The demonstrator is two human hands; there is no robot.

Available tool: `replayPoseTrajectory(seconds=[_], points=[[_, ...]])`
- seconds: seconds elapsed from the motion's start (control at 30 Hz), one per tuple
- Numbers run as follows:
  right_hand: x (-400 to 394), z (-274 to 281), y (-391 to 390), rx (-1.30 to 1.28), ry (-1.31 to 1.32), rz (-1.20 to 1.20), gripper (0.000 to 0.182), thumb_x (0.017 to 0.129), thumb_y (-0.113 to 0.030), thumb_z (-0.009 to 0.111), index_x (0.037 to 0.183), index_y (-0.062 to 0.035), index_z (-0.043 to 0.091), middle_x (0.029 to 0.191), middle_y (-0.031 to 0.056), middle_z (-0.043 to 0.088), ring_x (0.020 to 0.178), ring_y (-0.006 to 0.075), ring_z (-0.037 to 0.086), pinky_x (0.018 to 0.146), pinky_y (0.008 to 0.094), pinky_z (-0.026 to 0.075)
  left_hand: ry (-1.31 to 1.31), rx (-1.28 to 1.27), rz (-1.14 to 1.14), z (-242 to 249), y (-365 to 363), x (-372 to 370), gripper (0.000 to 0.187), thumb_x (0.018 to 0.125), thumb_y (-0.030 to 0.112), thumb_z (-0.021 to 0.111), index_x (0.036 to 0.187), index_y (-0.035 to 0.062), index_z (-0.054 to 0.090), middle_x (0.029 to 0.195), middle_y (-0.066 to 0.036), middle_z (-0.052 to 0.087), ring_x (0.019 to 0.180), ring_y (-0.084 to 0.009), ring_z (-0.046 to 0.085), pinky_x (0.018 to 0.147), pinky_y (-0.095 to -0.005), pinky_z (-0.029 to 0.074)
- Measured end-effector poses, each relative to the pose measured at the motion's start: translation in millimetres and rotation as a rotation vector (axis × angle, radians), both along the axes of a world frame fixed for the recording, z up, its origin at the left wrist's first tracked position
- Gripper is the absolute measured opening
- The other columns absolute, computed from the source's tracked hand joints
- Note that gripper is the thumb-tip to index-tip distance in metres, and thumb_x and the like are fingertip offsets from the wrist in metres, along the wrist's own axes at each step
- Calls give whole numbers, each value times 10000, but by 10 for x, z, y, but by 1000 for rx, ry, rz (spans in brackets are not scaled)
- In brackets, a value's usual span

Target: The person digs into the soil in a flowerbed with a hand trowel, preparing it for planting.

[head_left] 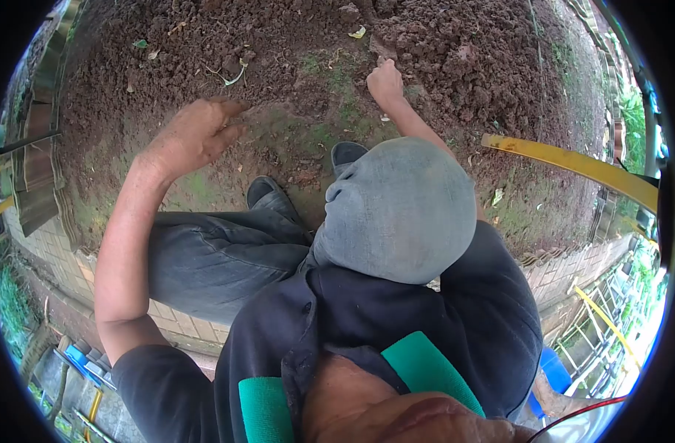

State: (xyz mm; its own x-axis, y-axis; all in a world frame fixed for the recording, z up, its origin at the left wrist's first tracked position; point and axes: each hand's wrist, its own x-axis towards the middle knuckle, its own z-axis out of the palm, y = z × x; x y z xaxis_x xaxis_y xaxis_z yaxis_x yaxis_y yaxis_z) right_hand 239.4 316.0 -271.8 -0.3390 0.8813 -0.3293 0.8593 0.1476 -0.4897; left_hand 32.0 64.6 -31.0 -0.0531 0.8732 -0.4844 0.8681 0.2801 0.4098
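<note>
My left hand (pixel 197 136) hovers low over the near edge of the dug soil (pixel 197 66), palm down. Its fingers stretch forward with the thumb apart, and nothing shows in them. Further forward and to the right, my right hand (pixel 386 84) is closed, its fingertips right at the clods. Just ahead of those fingers is a soil-coloured, flat-looking patch; I cannot tell whether it is a tool in the hand or earth. Between the hands lies a mossy strip of ground (pixel 341 88). My bent knee (pixel 400 210) in grey trousers covers part of my right forearm.
My shoes (pixel 267 196) stand on packed earth before the soil. A curved yellow bar (pixel 573 161) reaches in from the right. Corrugated edging (pixel 38 170) borders the bed at left, with brick paving (pixel 193 321) behind me. Scattered leaves (pixel 358 32) lie on the soil.
</note>
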Motion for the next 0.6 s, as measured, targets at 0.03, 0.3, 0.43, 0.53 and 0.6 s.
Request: replayPoseTrajectory(seconds=[0.03, 0.3, 0.43, 0.53, 0.6], points=[[21, -123, 44, 50, 4, 32, 307, 822, -135, 481, 1041, 78, 514, 1037, 324, 602, 1015, 462, 578, 896, 495, 457, 7, -5, 4, 14, 0, 1, 383, 904, 217, 546, 1202, -24, 555, 1094, -229, 620, 1046, -364, 586, 919, -419, 465], [398, 892, 727, -328, 415, -198, 264, 896, -195, 553, 1055, 12, 599, 606, 99, 561, 446, 168, 506, 389, 320, 404, -46, 41, 93, 326, -206, -28, 387, 913, 241, 550, 1188, -31, 568, 1092, -233, 612, 964, -349, 622, 861, -397, 487], [592, 761, 509, -95, -32, 302, 421, 908, -310, 536, 1106, 59, 580, 727, 252, 642, 741, 391, 665, 657, 436, 523, -11, 222, 76, 797, -307, 309, 364, 922, 254, 540, 1156, -20, 594, 1020, -200, 630, 909, -339, 630, 823, -403, 492], [722, 352, 219, 64, -239, 302, 348, 863, -232, 515, 999, 71, 620, 940, 311, 630, 975, 440, 603, 856, 483, 478, -111, 341, 95, 802, -370, 435, 332, 932, 245, 521, 1134, -3, 613, 1003, -174, 632, 896, -336, 630, 800, -412, 495], [768, -218, 319, 137, -215, 346, 307, 846, -191, 505, 980, 56, 628, 1001, 312, 617, 1008, 433, 591, 879, 479, 470, -81, 250, 127, 661, -380, 320, 307, 943, 226, 500, 1124, 10, 623, 1011, -163, 631, 920, -329, 625, 809, -415, 494]])
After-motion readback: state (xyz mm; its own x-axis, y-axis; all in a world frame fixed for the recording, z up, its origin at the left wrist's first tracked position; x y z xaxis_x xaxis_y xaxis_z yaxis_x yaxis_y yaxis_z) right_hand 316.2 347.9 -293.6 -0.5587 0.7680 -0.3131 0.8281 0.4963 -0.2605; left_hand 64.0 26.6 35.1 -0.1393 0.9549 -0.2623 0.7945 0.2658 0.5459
